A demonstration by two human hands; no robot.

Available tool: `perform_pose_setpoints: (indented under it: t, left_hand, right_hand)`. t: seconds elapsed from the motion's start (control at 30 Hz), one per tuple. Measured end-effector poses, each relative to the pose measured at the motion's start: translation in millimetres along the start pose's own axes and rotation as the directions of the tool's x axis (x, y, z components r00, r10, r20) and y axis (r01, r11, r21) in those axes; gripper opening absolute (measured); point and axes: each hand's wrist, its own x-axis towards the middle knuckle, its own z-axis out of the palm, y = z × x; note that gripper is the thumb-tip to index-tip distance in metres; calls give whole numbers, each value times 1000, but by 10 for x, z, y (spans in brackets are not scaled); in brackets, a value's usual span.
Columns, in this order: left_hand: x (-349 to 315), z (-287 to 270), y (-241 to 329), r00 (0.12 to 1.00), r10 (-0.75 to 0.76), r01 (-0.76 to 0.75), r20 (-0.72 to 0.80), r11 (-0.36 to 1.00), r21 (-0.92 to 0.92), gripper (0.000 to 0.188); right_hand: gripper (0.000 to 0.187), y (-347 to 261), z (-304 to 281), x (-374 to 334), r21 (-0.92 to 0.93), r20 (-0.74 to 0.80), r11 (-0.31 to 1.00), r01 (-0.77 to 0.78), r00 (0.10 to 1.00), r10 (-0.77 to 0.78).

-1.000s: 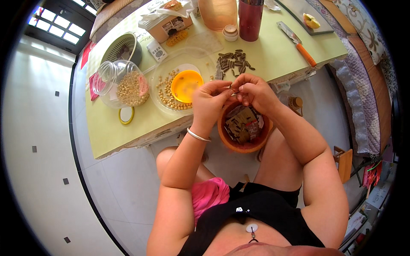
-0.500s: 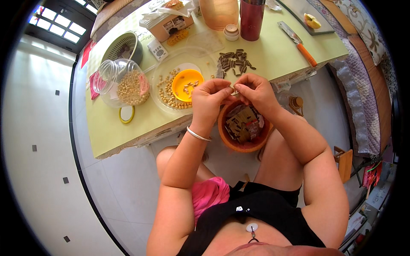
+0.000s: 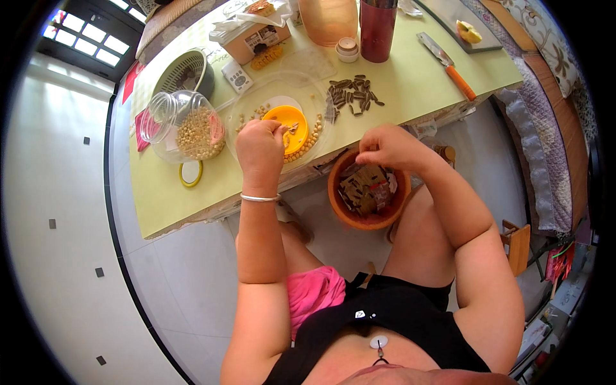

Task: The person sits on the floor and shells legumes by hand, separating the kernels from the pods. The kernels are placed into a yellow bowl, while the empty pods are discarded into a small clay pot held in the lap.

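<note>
My left hand (image 3: 260,144), with a white bangle at its wrist, is closed at the left rim of a small yellow bowl (image 3: 296,149). Pale shelled kernels lie in the bowl; anything between my fingertips is too small to make out. The bowl sits in a clear plastic tray (image 3: 246,85) among round beige nuts or beans (image 3: 316,131). Over a terracotta-coloured bin (image 3: 335,204) holding scraps and wrappers, my right hand (image 3: 388,149) has its fingers pinched together, their contents hidden. Beyond them lies a pile of dark striped sunflower seeds (image 3: 353,93).
On the table's left stand a clear jar (image 3: 199,131) of beige nuts or beans, a yellow-rimmed lid (image 3: 190,173) and a green strainer basket (image 3: 204,70). A dark red bottle (image 3: 377,32) stands at the back. An orange-handled knife (image 3: 459,80) lies at the right.
My hands, together above the table edge earlier, have parted. The left has moved left to the yellow bowl; the right has moved slightly down over the bin.
</note>
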Motion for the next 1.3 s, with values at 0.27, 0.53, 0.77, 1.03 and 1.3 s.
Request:
perform_pose_setpoints:
  t: [0.27,0.53,0.77,1.03,1.3]
  left_hand:
    - [-170,-32,419,930,254,-134,266,907,-399,13]
    - [-296,156,659,853,282,-122,439,926,-357,21]
    - [-302,393,686,970,242,-217,3,877,-428,19]
    - [-301,450,648,945,297,-326,-135,859,-396,17]
    - [-296,488,694,886,399,-450,-237,863,-229,12]
  right_hand:
    - [13,163,-77,150,14,-618,997,70,785,-47]
    - [12,349,-62,297,-222,-598,970,-95,799,-58]
    - [11,37,26,155,-1,-542,978,209,822,-177]
    - [7,-105,221,32,693,-300,706,149,949,94]
    - [11,-54,243,55,675,-295,723,144,952,86]
